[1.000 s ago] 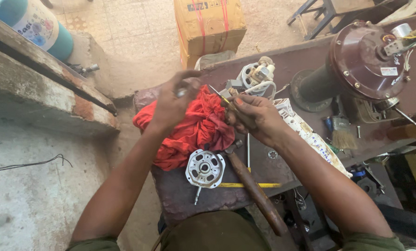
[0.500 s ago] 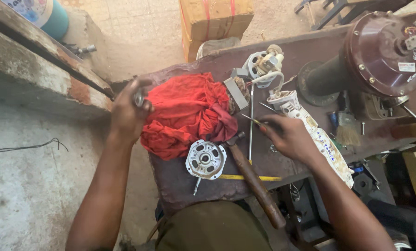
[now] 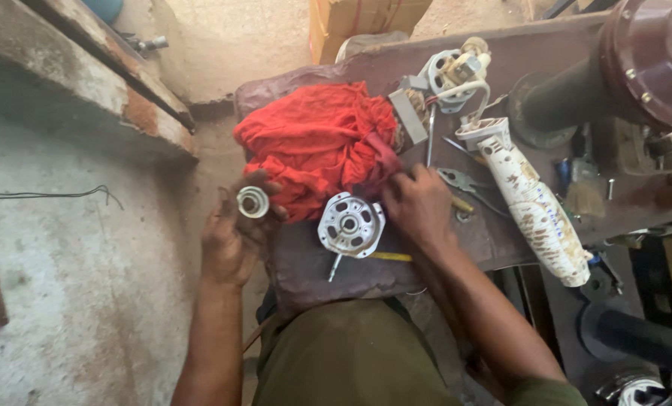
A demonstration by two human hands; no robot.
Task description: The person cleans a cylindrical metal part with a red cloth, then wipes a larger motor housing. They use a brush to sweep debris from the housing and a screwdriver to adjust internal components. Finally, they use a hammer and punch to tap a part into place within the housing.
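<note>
My left hand (image 3: 234, 233) is at the left edge of the workbench and grips a small round metal bearing part (image 3: 252, 201) between its fingertips. A crumpled red cloth (image 3: 317, 143) lies on the bench just beyond it. My right hand (image 3: 419, 207) rests on the bench at the cloth's right edge, its fingers pinching a fold of the cloth. Between the hands lies a round silver motor end cover (image 3: 351, 224) with a short shaft pointing toward me.
A dirty white drill-like casing (image 3: 535, 199) lies to the right, with pliers (image 3: 464, 183) and a thin rod (image 3: 431, 135) beside it. A wired motor part (image 3: 452, 71) sits at the back, a large maroon motor housing (image 3: 652, 60) at top right. A concrete ledge (image 3: 88, 83) runs along the left.
My left hand has drawn back from the cloth's far left toward me, now showing the bearing part. My right hand has shifted left onto the cloth's edge. The camera has moved closer.
</note>
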